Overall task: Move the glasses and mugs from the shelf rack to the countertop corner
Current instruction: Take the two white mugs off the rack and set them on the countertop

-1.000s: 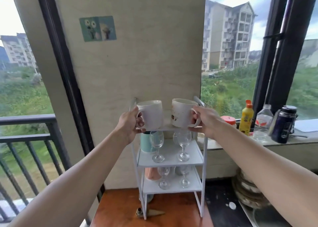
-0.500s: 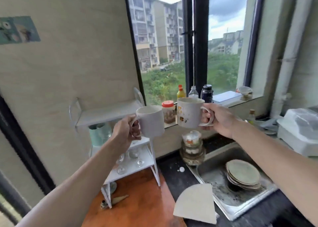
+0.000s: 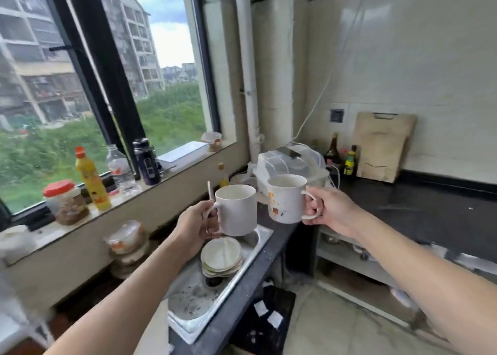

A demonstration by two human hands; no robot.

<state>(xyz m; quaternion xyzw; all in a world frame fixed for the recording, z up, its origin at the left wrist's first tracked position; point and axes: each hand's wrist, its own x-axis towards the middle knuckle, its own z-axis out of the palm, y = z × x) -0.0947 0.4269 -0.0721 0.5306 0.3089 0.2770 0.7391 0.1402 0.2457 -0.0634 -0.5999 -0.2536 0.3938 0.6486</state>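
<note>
I hold two mugs in the air over the sink. My left hand grips the handle of a plain white mug, upright, above a stack of plates. My right hand has fingers through the handle of a white mug with orange print, also upright, slightly higher and to the right. The two mugs are close together but apart. Beyond them lies the dark countertop corner. The shelf rack is out of view.
A steel sink holds stacked plates. A white plastic-covered appliance sits in the corner, with sauce bottles and a cutting board against the wall. On the windowsill stand a yellow bottle, jars and a flask.
The view has swung right, away from the shelf rack, which has left the frame. Both hands carried the mugs rightward and now hold them over the sink facing the countertop corner.
</note>
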